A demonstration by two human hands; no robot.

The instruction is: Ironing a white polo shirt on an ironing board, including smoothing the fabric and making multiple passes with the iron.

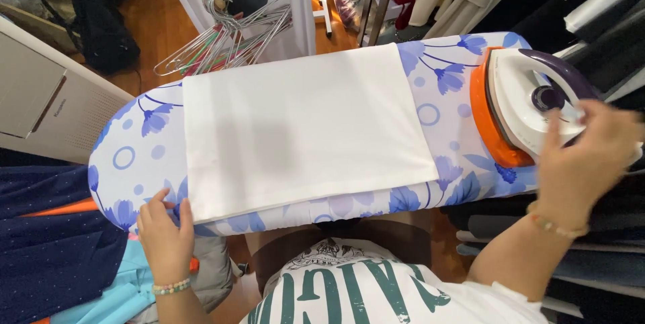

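A folded white cloth (302,129) lies flat across the middle of an ironing board (134,156) with a blue flower cover. My left hand (164,233) rests at the cloth's near left corner, fingers on its edge. A white and purple iron (531,96) with an orange base stands on the board's right end. My right hand (584,163) reaches onto the iron's near side, fingers around its handle area; how firm the grasp is stays unclear.
A bunch of wire hangers (228,35) hangs past the board's far edge. Dark and light garments (591,2) hang at the right. Blue and navy clothes (60,250) pile up at the lower left. A white appliance (47,96) stands at the left.
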